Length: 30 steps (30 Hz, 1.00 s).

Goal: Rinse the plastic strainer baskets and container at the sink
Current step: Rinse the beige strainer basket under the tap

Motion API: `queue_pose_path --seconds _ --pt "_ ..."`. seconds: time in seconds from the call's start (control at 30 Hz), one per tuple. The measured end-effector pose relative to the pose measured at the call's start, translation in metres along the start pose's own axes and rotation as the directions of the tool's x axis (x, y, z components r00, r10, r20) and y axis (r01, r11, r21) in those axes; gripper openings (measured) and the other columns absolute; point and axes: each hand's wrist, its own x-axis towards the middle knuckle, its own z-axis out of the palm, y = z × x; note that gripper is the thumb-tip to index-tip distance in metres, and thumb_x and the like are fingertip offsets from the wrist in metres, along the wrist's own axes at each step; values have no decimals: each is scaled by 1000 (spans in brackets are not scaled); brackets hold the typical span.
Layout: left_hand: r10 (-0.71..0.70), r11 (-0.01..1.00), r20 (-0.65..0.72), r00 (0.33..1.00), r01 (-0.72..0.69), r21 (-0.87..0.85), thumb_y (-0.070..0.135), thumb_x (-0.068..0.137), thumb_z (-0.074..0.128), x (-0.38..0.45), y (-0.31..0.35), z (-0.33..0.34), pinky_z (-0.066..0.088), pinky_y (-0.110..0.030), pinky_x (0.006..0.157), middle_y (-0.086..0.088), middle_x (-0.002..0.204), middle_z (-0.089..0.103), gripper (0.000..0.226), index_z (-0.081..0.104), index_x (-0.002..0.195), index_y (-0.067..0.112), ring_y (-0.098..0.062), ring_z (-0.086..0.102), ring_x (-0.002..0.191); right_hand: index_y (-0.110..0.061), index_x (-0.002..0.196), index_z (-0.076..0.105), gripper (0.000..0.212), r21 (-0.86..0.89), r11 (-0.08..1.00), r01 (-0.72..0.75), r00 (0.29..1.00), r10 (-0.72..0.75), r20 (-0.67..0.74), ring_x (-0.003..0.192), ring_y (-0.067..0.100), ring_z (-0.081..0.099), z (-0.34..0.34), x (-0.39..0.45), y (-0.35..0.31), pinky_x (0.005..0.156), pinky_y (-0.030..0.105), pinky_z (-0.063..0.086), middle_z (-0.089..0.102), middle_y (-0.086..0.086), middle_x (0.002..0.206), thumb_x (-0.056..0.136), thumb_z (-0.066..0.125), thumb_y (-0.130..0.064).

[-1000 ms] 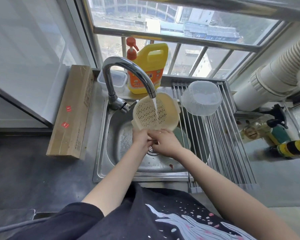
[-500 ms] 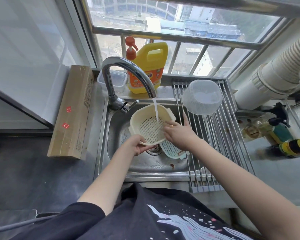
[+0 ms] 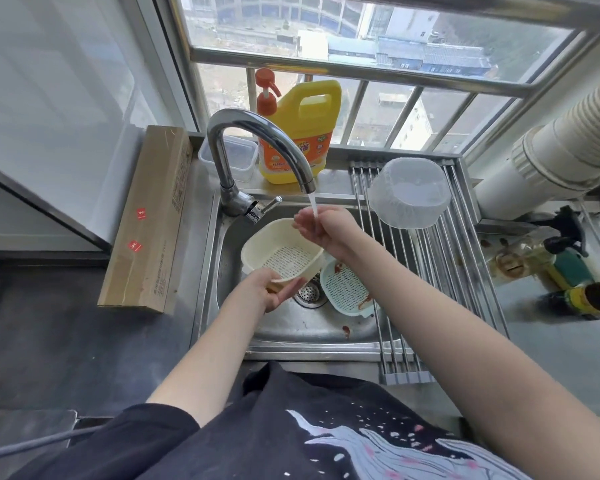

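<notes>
Cream strainer basket (image 3: 283, 252) gripped underneath by left hand (image 3: 274, 289) fingers, right hand (image 3: 326, 228) fingers loosely spread, empty, under tap stream (image 3: 314, 206)

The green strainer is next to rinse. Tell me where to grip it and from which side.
Take the green strainer by its near tab handle at the rim, coming from above with the right hand. It lies open side up, tilted against the sink wall beside the drain, so the rim is exposed. The cream strainer overlaps its far-left edge.
</notes>
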Motion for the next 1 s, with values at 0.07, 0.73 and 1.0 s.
queue_pose_path --seconds 0.07,0.73,1.0 --pt "25 999 15 1000 -24 -38 -7 92 33 -5 3 -1 57 -39 43 -34 124 50 39 43 130 -2 -49 63 79 -8 64 48 29 -121 992 -24 999 20 -37 44 15 40 14 5 -6 40 20 33 45 7 56 75 32 13" --pt "256 873 44 966 -251 418 -22 83 29 7 10 3 59 -44 74 -27 124 54 54 39 131 0 -42 62 98 -29 147 31 61 -745 -548 381 867 -68 494 146 16 18 -58 22 37 111 57 -15 36 -1 152 92 51 -12" --pt "-86 526 -12 996 56 849 -5 84 38 -4 20 -8 47 -13 36 -24 72 70 20 56 89 -14 -12 59 34 -31 152 19 64 -401 -785 471 801 191 567 147 10 10 -46 27 28 112 56 -16 13 -11 159 94 39 -10"
